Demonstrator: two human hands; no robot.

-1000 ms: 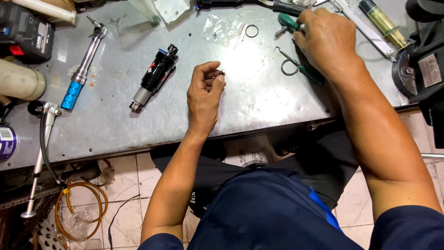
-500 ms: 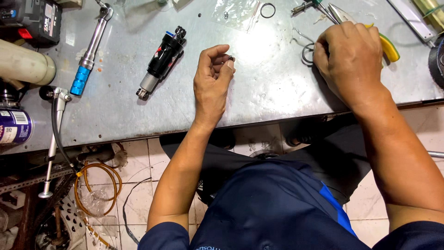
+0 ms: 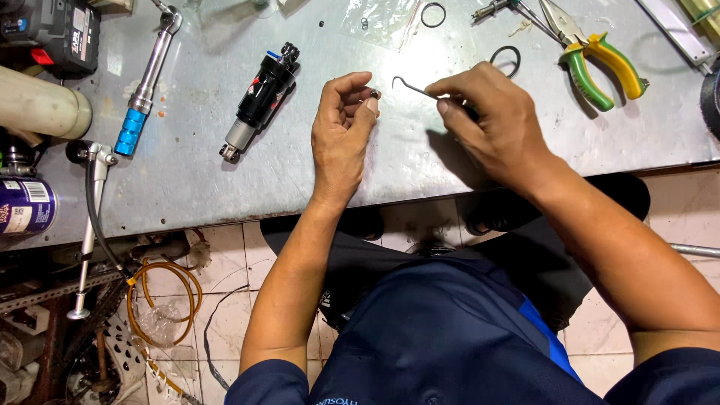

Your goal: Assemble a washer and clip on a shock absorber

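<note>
Steel-grey workbench top (image 3: 225, 187) carries a black cylindrical shock absorber (image 3: 262, 97), and just right of it the left hand (image 3: 341, 135) pinches a small dark ring (image 3: 373, 94) while the right hand (image 3: 495, 124) grips a thin hooked metal pick (image 3: 411, 85), its tip close to that ring.

Two black rubber rings (image 3: 433, 14) (image 3: 505, 59), one pair of pliers (image 3: 596, 56), one shock absorber (image 3: 261, 101), perhaps more rings.
</note>
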